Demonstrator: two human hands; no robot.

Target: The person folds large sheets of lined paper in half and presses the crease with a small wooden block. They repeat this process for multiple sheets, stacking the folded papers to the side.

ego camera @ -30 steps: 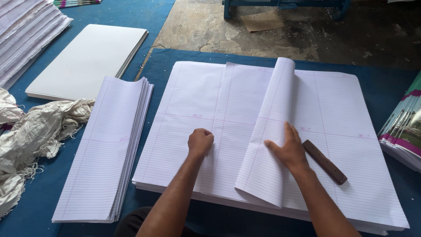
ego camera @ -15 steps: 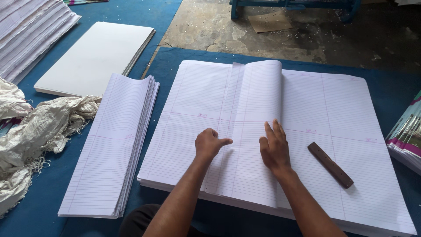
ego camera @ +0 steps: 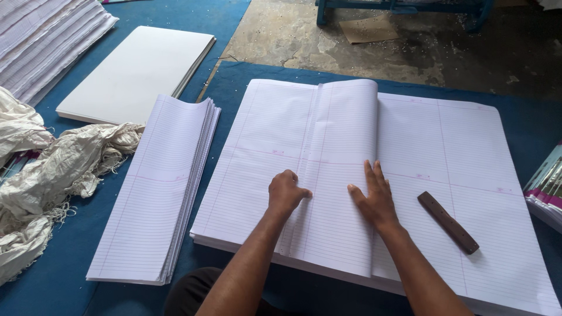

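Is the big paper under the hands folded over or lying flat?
Folded over. The top lined sheet is doubled onto itself, with a rounded fold at its left edge; the left hand and right hand press it down.

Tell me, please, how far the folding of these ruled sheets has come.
Done: a pile of folded ruled sheets lies to the left on the blue mat. In hand: one sheet is folded over on the big flat stack; the left hand presses near its crease and the right hand lies flat on it. A dark wooden stick lies beside. Left: the thick flat stack underneath is unfolded.
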